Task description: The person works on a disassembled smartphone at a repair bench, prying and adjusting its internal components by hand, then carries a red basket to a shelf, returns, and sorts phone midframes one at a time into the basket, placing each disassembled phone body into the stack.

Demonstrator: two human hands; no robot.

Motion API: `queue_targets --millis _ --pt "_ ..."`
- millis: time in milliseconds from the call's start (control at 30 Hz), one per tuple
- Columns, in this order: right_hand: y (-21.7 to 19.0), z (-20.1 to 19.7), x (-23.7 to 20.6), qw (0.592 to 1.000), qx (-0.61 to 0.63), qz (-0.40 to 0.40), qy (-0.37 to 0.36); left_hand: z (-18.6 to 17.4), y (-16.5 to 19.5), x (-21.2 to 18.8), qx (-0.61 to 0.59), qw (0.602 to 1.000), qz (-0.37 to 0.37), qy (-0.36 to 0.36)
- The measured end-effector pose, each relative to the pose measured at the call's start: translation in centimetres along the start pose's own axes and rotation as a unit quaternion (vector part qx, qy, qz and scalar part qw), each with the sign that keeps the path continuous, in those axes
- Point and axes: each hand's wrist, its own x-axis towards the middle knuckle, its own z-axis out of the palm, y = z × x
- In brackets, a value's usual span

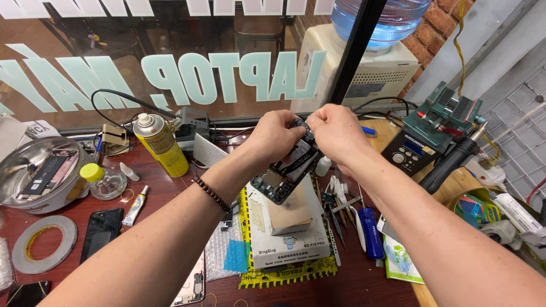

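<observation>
Both my hands hold an opened phone [287, 170] up above the workbench, its bare circuit boards and battery facing me. My left hand [274, 136] grips its upper left edge; a beaded bracelet [212, 194] sits on that forearm. My right hand [335, 133] pinches the phone's top end, fingers curled over it. Under the phone lies a small wooden block [290, 215] on a white box [284, 247].
A yellow spray can [161, 144], a metal bowl [17, 196] with phone parts, a roll of tape [44, 243], a dark phone [101, 232], a glue tube [136, 206], tweezers [336, 223] and a blue pen-like tool [372, 232] crowd the red bench. A green soldering station [438, 128] stands right.
</observation>
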Motion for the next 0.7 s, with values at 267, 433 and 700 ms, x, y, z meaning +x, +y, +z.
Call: queue_targets --millis 267,433,700 --pt "0.6 0.3 -0.3 0.994 0.054 0.097 -0.017 0.4 -0.2 -0.1 0.030 0.997 -0.068 -0.014" --pt "2.0 -1.4 0.4 0.902 0.321 0.250 -0.146 0.2 -1.4 -0.3 -0.019 0.997 -0.064 -0.026" --pt "3.3 0.0 -0.6 0.893 0.329 0.250 -0.177 0.6 -3.9 0.1 -0.087 0.984 -0.152 -0.033"
